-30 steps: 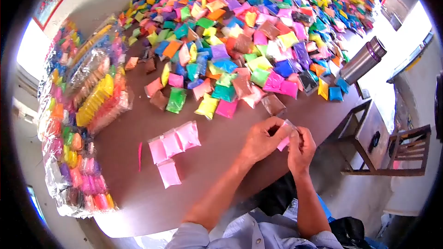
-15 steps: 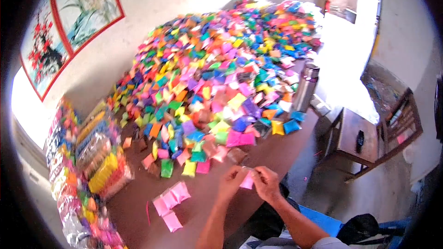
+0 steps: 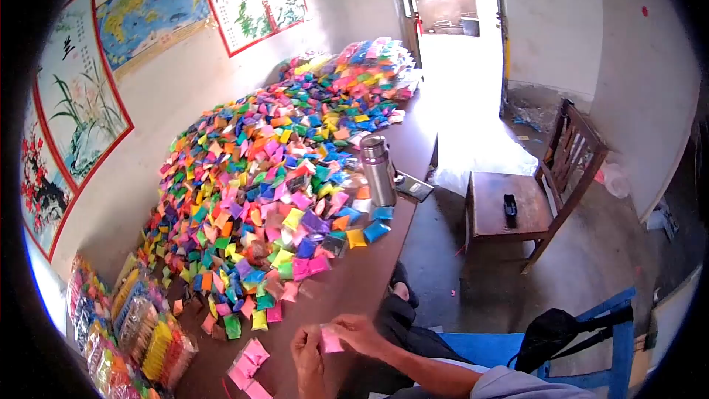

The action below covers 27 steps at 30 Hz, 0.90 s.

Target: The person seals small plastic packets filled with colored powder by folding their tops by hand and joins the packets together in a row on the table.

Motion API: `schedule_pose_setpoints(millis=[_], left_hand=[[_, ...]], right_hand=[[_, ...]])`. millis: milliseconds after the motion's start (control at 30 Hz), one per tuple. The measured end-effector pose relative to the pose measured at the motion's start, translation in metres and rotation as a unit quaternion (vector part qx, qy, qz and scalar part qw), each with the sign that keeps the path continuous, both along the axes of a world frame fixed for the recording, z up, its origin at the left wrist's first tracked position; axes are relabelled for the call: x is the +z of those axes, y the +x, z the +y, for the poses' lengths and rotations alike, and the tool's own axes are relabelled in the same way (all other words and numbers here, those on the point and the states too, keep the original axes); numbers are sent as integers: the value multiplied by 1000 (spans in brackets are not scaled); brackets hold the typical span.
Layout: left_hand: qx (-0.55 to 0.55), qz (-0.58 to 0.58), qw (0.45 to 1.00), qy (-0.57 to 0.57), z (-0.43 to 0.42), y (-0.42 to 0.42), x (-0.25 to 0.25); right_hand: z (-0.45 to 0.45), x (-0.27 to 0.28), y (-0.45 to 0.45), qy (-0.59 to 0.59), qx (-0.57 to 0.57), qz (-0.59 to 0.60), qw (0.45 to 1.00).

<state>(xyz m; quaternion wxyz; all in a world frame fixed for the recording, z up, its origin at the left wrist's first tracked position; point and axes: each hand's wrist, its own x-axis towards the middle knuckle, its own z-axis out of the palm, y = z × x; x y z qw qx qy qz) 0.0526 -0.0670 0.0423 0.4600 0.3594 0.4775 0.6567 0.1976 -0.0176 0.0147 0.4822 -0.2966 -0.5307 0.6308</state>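
Note:
Between my two hands is a small pink packet (image 3: 331, 340), held over the brown table near its front edge. My left hand (image 3: 307, 351) has its fingers closed at the packet's left side. The fingers of my right hand (image 3: 356, 334) pinch its upper right part. On the table to the left lie several pink packets (image 3: 248, 363) that look joined together. Just beyond my hands begins a large heap of small coloured packets (image 3: 251, 170).
Clear bags filled with coloured packets (image 3: 144, 325) line the table's left side. A steel thermos (image 3: 379, 171) stands at the right edge beside a dark flat object (image 3: 413, 186). Right of the table are a wooden chair (image 3: 509, 203) and a blue chair (image 3: 617, 355) with a black bag (image 3: 546, 336).
The head view has swung right, so the table and heap sit further left and lower, and more of the doorway shows. Both hands still hold the pink packet.

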Motion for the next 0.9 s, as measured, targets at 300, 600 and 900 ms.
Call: schedule_pose_setpoints(millis=[300,600,900], left_hand=[[39,-59,997,-44,-34,11,-32],[31,-10,997,-66,-47,52,11],[15,9,998,-57,-64,41,1]], right_hand=[[-24,-18,19,-41,65,32,997],[-33,-12,30,-7,28,98,995],[-37,-4,22,-36,41,130,990]])
